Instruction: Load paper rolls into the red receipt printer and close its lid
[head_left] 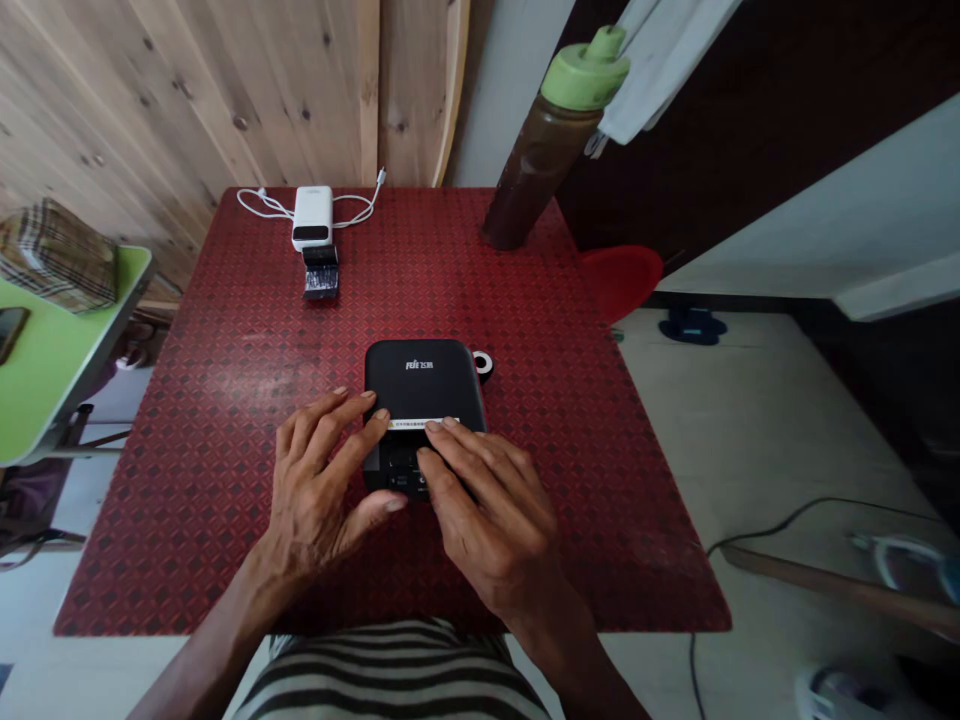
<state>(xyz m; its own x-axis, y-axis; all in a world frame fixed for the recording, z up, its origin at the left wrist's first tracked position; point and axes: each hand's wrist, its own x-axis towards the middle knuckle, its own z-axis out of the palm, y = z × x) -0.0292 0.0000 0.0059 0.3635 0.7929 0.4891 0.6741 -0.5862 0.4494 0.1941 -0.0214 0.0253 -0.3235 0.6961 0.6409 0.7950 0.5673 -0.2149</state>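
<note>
A black rounded plastic device with a small white logo lies on the red table, and a thin white strip crosses its middle. My left hand has its fingertips on the device's upper left side, close to the strip's left end. My right hand covers the device's lower right, with its fingertips at the strip. Both hands hide the device's front part, where some small dark controls show between them.
A white power bank with a white cable and a small black object lies at the table's far end. A dark-filled bottle with a green lid stands at the far right corner. A green desk stands left.
</note>
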